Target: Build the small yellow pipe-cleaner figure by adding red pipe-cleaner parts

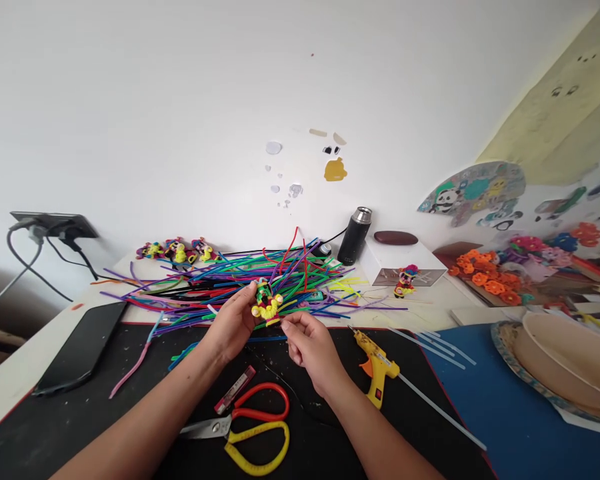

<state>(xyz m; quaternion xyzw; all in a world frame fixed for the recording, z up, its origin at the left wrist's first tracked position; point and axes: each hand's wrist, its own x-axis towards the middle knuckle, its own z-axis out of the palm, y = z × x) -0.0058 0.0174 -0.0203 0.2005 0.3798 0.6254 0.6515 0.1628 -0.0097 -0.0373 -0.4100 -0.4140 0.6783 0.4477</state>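
A small pipe-cleaner figure (267, 308) in yellow, green and magenta is held up over the front edge of the pipe-cleaner pile. My left hand (236, 321) grips it from the left side, thumb and fingers closed about it. At its lower right edge, the fingers of my right hand (307, 343) are pinched together against the figure's base. Below my hands on the black mat lie scissors (230, 427) with one red and one yellow handle, and a small red-and-white packet (235, 390). A yellow glue gun (379, 367) rests to the right of my right hand.
Loose pipe cleaners (220, 283) spread along the table's back. Similar figures (180, 252) stand at the back left, another figure (405, 281) beside a white box (403, 260). A black flask (355, 237), a phone (80, 347), glue sticks (440, 350) and a bowl (570, 357) surround the mat.
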